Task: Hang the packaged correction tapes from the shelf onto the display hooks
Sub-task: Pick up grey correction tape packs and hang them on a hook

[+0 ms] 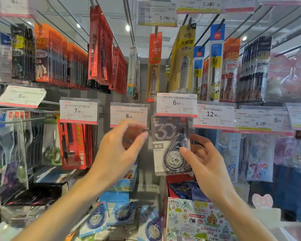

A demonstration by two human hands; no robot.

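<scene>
Correction tape [172,146] pinched by right hand [205,159].

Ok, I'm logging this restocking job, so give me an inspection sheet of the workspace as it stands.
Surface: shelf below the hooks, crowded with stock.
Job's things: grey correction tape pack under the 6.00 price tag; blue correction tape packs lying on the shelf.
Clutter: illustrated box, red packs.
Hands: right hand pinches the grey pack; left hand open beside it, at the 8.00 price tag.
Cables: nothing seen.
Surroundings: hanging pen refills, ceiling lights.
</scene>
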